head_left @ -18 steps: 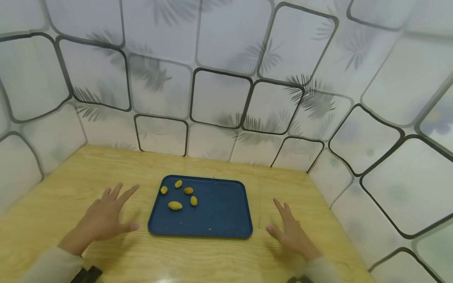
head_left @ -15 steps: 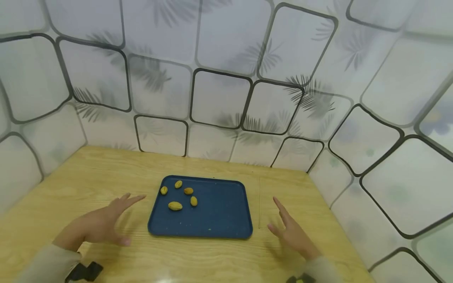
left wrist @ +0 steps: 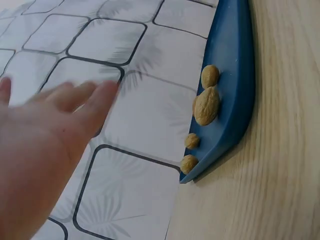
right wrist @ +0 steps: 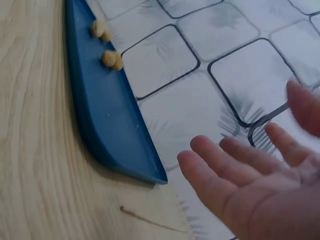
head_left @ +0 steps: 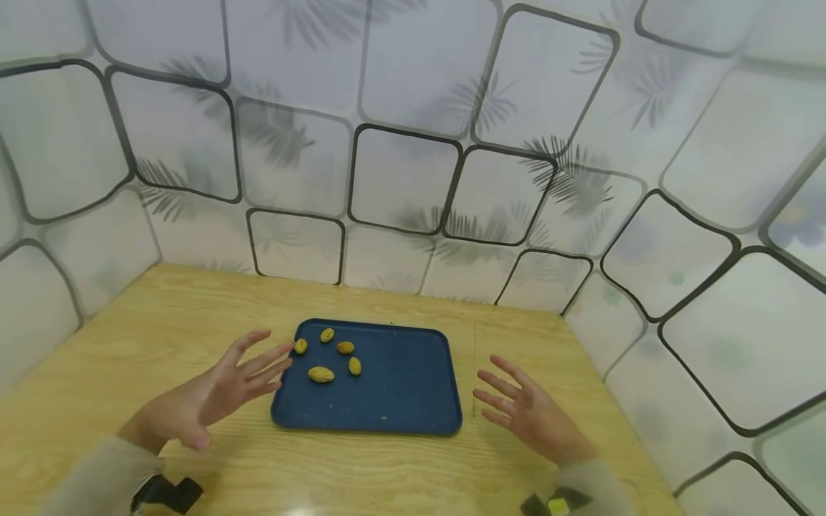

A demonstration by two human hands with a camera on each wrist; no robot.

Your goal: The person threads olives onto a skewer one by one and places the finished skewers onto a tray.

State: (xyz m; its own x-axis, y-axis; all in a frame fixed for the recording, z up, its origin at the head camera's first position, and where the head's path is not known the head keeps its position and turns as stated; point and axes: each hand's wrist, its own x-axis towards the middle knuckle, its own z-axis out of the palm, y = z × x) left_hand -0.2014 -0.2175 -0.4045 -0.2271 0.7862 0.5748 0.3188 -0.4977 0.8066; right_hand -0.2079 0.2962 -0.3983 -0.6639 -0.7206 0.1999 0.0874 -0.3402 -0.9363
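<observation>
A dark blue tray (head_left: 406,387) lies on the wooden table. On its left half sit several small yellow-brown wrinkled pieces (head_left: 320,374), like nuts or dried fruits; their exact kind is unclear. My left hand (head_left: 226,390) hovers at the tray's left side, fingers spread and holding nothing, fingertips overlapping the tray's left edge in the head view. To the right of the tray my right hand (head_left: 532,416) is raised with its palm turned inward and its fingers apart, also holding nothing. Both hands show up close in their own wrist views, away from the pieces.
The pale wooden table (head_left: 374,473) meets a patterned wall covering (head_left: 400,179) at the back and sides. A thin brown line (right wrist: 150,220), a stick or a groove, runs along the table right of the tray. Tiny crumbs dot the tray.
My left hand has turned its palm inward and moved right, toward the tray's left edge. My right hand has turned to show its palm and spread fingers. Tray and pieces stay put.
</observation>
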